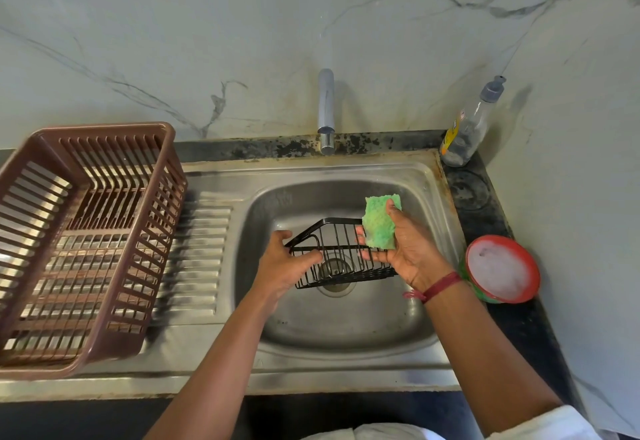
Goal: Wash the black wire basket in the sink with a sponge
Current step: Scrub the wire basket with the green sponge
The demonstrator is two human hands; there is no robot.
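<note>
Risk: left hand [287,266] holds the black wire basket [341,252] by its left end only, tilted above the sink [346,332] drain. A sponge push at the far end could twist it loose. Left grip: fingers curled round the end wires. Green sponge [379,225] is pinched in the right hand [412,252] grip, thumb on top, at the basket's right rim. Its fingers possibly touch wire too, hard to tell.

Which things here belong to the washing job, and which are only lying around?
In the job: black wire basket, green sponge, sink, left hand, right hand.
Lying around: brown dish rack, tap, clear bottle, red tub.
</note>
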